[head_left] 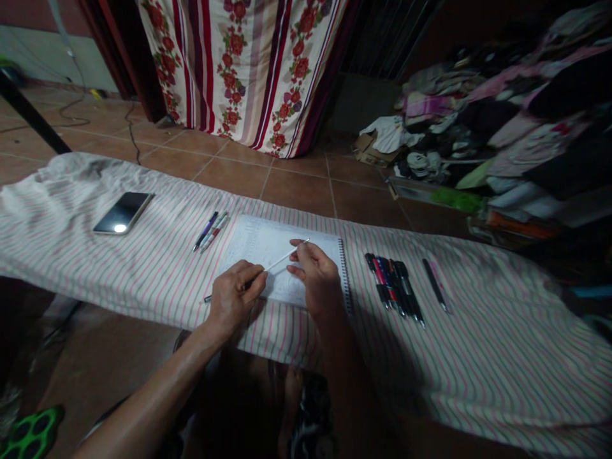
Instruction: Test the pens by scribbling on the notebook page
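My left hand point(238, 290) is closed over the near left part of the notebook, its fingers wrapped round a dark pen, mostly hidden. A black pen end point(207, 299) shows left of that hand; I cannot tell if it belongs to the same pen. A thin white pen refill point(282, 259) slants up and right from the left fingertips. My right hand point(315, 271) has its fingers bent around the refill's upper end, the thumb slightly apart. Beneath both hands lies an open spiral notebook point(248, 239) with faint writing, its coil on the right.
Several pens point(394, 287) lie side by side right of the notebook, with a black pen point(434, 285) and a pink one beyond. More pens point(210, 231) and a smartphone point(123, 213) rest to the left. A striped cloth point(478, 357) covers the table. Piled clothes point(516, 134) stand behind.
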